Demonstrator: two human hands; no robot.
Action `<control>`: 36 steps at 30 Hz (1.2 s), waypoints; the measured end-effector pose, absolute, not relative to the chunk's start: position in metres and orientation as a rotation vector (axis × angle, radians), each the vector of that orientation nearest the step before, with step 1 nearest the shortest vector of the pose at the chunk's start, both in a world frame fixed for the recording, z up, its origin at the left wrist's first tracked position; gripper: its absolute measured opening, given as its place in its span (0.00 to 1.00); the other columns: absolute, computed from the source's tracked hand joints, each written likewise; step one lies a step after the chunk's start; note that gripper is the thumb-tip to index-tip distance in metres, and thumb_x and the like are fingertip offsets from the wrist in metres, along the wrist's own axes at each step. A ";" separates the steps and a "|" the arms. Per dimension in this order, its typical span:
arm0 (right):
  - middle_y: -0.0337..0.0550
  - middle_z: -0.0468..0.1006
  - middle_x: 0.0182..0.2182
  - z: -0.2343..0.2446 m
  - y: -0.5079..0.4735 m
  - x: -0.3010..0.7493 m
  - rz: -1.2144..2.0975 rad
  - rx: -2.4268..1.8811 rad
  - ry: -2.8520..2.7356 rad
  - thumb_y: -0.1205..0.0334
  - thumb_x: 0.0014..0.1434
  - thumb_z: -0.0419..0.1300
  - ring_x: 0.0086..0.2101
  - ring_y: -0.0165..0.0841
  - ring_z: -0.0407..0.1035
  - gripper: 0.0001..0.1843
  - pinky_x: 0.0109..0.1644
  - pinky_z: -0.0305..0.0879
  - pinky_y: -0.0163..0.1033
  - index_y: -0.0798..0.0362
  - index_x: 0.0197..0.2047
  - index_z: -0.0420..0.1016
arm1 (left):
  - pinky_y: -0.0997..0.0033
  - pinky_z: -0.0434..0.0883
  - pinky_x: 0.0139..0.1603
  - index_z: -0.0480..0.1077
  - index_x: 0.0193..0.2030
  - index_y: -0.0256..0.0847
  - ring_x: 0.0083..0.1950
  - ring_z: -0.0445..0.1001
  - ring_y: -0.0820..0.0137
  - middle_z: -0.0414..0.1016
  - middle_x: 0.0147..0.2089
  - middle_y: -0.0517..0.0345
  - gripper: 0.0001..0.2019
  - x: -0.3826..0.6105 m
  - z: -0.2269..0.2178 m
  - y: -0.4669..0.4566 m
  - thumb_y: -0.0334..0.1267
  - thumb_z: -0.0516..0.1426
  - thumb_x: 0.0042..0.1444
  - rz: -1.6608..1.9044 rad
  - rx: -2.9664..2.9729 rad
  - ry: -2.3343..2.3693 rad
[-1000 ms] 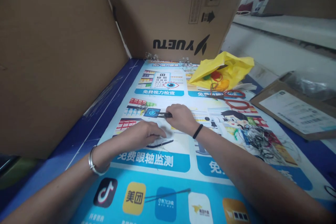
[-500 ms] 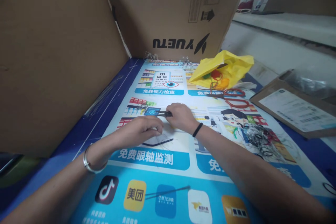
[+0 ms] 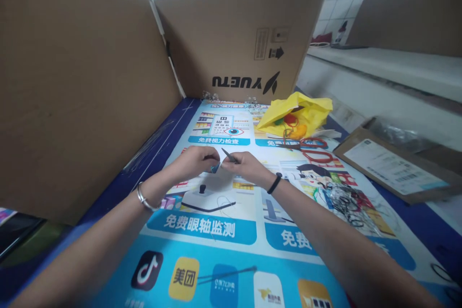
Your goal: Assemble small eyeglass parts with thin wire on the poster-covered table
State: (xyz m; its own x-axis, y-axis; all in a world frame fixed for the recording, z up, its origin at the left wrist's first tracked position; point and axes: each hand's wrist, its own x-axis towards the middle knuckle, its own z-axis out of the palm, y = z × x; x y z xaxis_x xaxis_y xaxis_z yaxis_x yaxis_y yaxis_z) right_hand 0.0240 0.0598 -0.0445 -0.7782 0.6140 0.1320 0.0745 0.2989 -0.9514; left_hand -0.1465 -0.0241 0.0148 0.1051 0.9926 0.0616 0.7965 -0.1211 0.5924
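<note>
My left hand [image 3: 196, 162] is above the printed sheet, fingers curled and thumb pinched in; whatever is between them is too small to make out. Facing it, my right hand [image 3: 249, 167] is closed around a small dark tool [image 3: 230, 156], whose pointed tip sticks up and left between the hands. Whether the tool is pliers or snips I cannot tell. Beneath the hands, thin wire strands [image 3: 226, 204] lie on the sheet [image 3: 249, 240]. To the right sits a tangle of black and silvery strands [image 3: 348, 202].
A yellow bag [image 3: 314, 108] with coloured thread lies at the back. Red-handled scissors [image 3: 317, 155] rest before it. An opened carton [image 3: 397, 166] stands right; cardboard panels [image 3: 238, 19] wall the back and left. Loose wires [image 3: 144, 151] lie left, two dark strands [image 3: 231, 273] near the front.
The view has tilted upward. My left hand has moved up beside the right hand. The dark tool has turned from pointing left to pointing up and left.
</note>
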 end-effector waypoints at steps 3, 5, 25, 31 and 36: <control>0.34 0.65 0.20 -0.047 0.061 0.022 1.456 -0.705 -2.018 0.53 0.47 0.60 0.24 0.26 0.57 0.13 0.29 0.53 0.33 0.56 0.27 0.71 | 0.76 0.63 0.29 0.72 0.31 0.40 0.28 0.69 0.74 0.72 0.26 0.62 0.06 -0.142 0.011 -0.010 0.37 0.54 0.51 0.787 1.859 1.676; 0.33 0.65 0.19 -0.049 0.062 0.021 1.495 -0.773 -1.925 0.54 0.46 0.60 0.22 0.25 0.57 0.12 0.28 0.53 0.32 0.55 0.27 0.70 | 0.76 0.63 0.28 0.72 0.31 0.39 0.27 0.68 0.75 0.71 0.26 0.61 0.07 -0.138 0.003 -0.005 0.38 0.55 0.51 0.922 1.721 1.593; 0.35 0.69 0.21 -0.059 0.052 0.015 1.448 -0.767 -1.777 0.53 0.48 0.59 0.25 0.27 0.63 0.12 0.33 0.60 0.35 0.54 0.26 0.68 | 0.65 0.71 0.44 0.74 0.37 0.35 0.37 0.74 0.69 0.77 0.35 0.52 0.13 -0.113 -0.034 -0.012 0.43 0.60 0.49 1.447 0.911 1.203; 0.35 0.68 0.21 -0.058 0.051 0.014 1.408 -0.791 -1.811 0.52 0.48 0.59 0.25 0.27 0.62 0.13 0.33 0.61 0.35 0.54 0.26 0.68 | 0.64 0.71 0.45 0.74 0.34 0.35 0.34 0.74 0.69 0.77 0.33 0.54 0.10 -0.103 -0.035 -0.013 0.40 0.60 0.48 1.531 0.810 1.173; 0.35 0.67 0.20 -0.058 0.051 0.013 1.426 -0.778 -1.770 0.51 0.47 0.60 0.24 0.27 0.61 0.13 0.32 0.60 0.35 0.54 0.26 0.67 | 0.66 0.70 0.46 0.74 0.37 0.36 0.37 0.74 0.71 0.77 0.35 0.54 0.11 -0.100 -0.037 -0.013 0.41 0.59 0.50 1.543 0.800 1.116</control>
